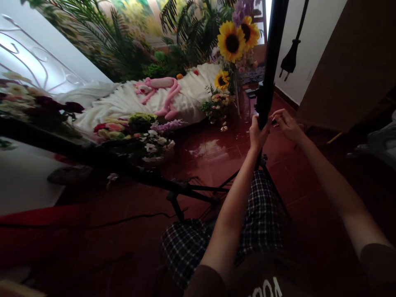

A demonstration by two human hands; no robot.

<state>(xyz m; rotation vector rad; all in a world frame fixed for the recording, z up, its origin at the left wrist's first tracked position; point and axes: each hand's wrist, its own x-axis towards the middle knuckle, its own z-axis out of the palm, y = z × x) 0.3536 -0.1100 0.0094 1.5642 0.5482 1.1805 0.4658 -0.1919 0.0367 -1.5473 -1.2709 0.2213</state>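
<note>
The left hand point(257, 134) is wrapping firmly around the black stand pole point(271, 53), holding it steady above the red tile floor point(287, 177), while the right hand point(288, 126) is reaching in just beside it, fingers at a small dark fitting point(274, 121), pinching it or not being impossible to tell.

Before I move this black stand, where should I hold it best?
Grip the black pole low down, above the spread legs, coming from your side as your left hand does: it is slim and upright, so a hand wraps around it.
</note>
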